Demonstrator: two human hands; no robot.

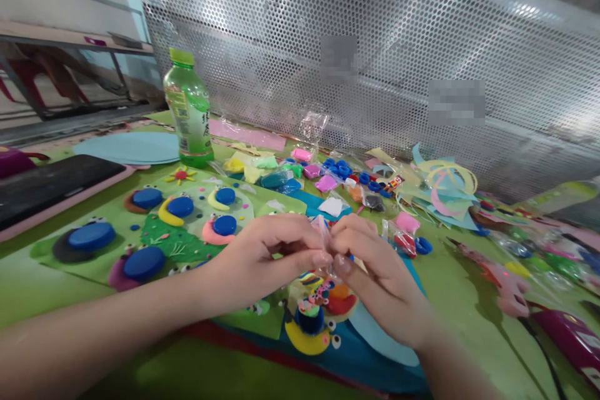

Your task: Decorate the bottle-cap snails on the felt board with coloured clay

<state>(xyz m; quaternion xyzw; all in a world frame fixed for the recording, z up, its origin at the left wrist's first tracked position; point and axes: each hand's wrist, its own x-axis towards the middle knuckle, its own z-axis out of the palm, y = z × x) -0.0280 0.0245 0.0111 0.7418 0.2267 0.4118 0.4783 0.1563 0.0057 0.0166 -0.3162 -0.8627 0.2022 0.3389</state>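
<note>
Together, the left hand [276,250] and the right hand [382,269] grasp a small, clear plastic wrapper [323,231] between thumbs and fingertips, above the middle of the green table [435,287]. Below them, a yellow clay crescent [304,344] lies on a blue sheet [337,370]. To its left, a light green card [122,225] bears round blue caps [144,262]. Toward the far edge stands an upright green plastic bottle [187,119]; near the right edge lies a pink glue gun [510,294].
</note>
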